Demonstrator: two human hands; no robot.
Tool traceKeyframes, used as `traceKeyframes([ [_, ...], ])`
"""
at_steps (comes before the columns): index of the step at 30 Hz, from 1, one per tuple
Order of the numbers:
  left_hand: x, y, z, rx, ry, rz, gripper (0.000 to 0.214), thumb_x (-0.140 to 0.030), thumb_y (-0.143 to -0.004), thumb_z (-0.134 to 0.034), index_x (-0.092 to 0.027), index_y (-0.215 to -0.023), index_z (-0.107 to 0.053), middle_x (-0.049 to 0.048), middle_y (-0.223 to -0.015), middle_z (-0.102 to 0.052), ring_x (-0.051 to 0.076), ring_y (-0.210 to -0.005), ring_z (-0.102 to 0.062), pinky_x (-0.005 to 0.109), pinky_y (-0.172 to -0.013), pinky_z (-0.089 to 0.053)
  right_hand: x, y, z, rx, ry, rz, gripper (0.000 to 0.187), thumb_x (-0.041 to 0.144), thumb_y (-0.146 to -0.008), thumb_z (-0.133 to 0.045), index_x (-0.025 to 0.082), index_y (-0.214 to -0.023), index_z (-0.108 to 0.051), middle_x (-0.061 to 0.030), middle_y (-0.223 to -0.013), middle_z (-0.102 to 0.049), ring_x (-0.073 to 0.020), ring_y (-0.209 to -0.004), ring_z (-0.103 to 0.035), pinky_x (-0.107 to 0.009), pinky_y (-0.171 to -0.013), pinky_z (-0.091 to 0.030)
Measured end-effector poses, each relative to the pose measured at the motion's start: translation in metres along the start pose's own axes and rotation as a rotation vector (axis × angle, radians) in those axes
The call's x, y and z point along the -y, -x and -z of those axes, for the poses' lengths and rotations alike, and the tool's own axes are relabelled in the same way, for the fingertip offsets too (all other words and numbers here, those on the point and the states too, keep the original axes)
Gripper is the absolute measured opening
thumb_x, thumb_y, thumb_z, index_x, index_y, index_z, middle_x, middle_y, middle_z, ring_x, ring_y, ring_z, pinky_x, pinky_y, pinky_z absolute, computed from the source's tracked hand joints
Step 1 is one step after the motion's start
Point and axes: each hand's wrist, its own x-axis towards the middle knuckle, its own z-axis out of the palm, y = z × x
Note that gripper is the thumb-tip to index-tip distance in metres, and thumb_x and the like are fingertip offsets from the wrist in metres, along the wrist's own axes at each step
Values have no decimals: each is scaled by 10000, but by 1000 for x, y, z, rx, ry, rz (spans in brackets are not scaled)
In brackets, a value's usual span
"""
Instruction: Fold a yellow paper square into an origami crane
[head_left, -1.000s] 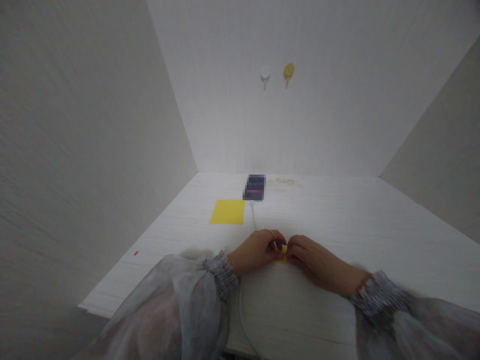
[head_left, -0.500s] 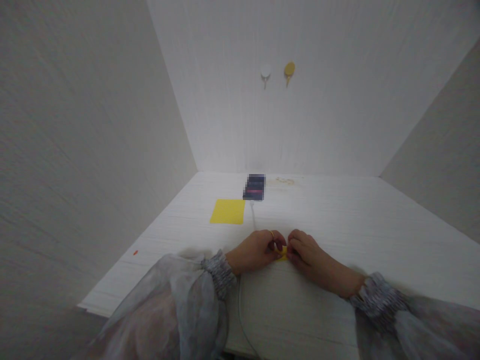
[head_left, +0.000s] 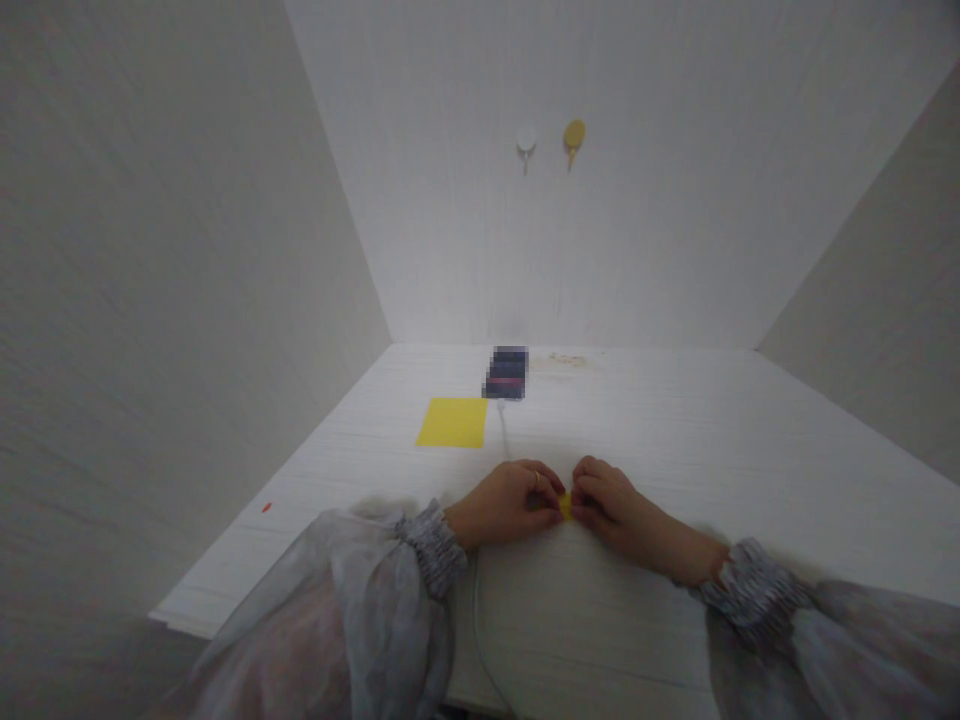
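Low in the middle of the frame, the left hand and right hand meet on the white table, fingertips pinched together on a small yellow paper piece. A yellow sheet lies just above, left of centre.

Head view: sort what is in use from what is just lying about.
In use: left hand, right hand, small yellow paper piece pinched between them.
Lying about: yellow paper square, dark device with white cable, white hook, yellow hook, red speck.
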Motion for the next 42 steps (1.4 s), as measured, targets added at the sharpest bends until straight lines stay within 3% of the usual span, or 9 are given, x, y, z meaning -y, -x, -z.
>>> traceKeyframes([
  [14,-5,-3,0,-3,-91,34,107,-198,-685,-525,-137,-686,-613,48,-893,-570,129,-804,-526,228,-745,-406,0,-4,-1,6,26,-53,98,137,-715,-478,150,-626,-516,-51,-753,-489,-163,-720,-447,-301,-649,-376],
  [27,-6,-8,-2,-3,-85,136,94,-192,-643,-552,-126,-577,-540,37,-848,-522,94,-655,-485,211,-616,-398,4,-8,1,7,27,-143,93,116,-678,-473,147,-602,-517,-54,-759,-490,-161,-709,-458,-295,-647,-384],
  [34,-6,-7,-3,-81,-70,211,195,-193,-594,-597,-154,-752,-489,14,-763,-515,119,-681,-465,227,-617,-390,5,-7,1,2,60,-171,96,132,-693,-463,163,-607,-492,-55,-758,-486,-166,-706,-463,-300,-639,-387],
  [42,-6,-7,-3,-61,-8,175,87,-154,-617,-567,-145,-696,-533,25,-819,-515,113,-721,-498,218,-673,-403,2,-7,-1,32,90,-164,108,137,-702,-452,172,-607,-491,-66,-772,-496,-183,-731,-468,-323,-650,-383],
])
